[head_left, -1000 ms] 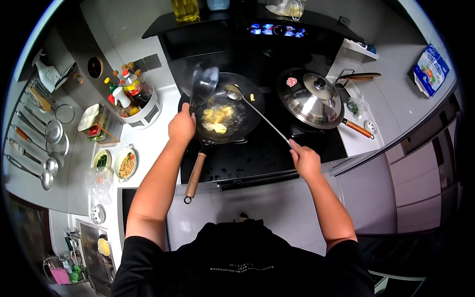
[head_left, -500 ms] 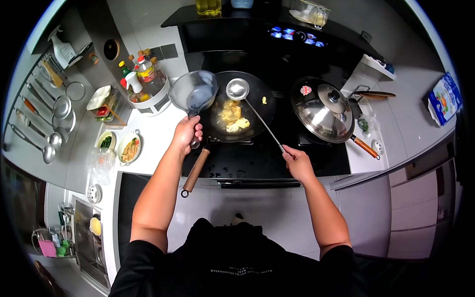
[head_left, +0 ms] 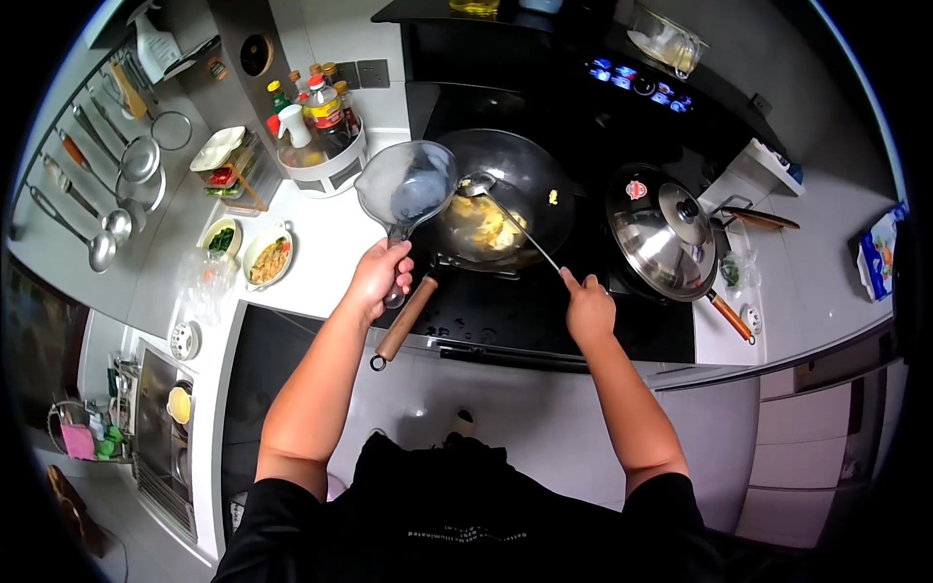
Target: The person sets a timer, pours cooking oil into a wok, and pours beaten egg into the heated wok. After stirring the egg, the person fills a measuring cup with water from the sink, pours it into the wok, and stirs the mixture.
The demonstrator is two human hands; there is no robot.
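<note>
My left hand [head_left: 381, 276] is closed round the handle of a clear bowl [head_left: 408, 183], which it holds level over the counter's edge and the left rim of the wok. My right hand [head_left: 589, 307] grips the end of a long metal ladle [head_left: 525, 231]. The ladle's head is down in the dark wok [head_left: 542, 160], at the upper side of the yellow egg [head_left: 498, 229]. A small bit of egg sticks to the wok's right wall. The wok's wooden handle [head_left: 408, 319] points toward me, with neither hand on it.
A lidded pan [head_left: 667, 238] stands on the right burner. Left of the stove are a bottle rack [head_left: 328, 173], a dish of food [head_left: 268, 257], a bowl of greens [head_left: 223, 237] and a plastic bag [head_left: 207, 276]. Utensils hang on the left wall.
The clear bowl came back from over the wok and turned from tipped to level. The ladle's head lifted, turned, then went down into the egg. The view swung left.
</note>
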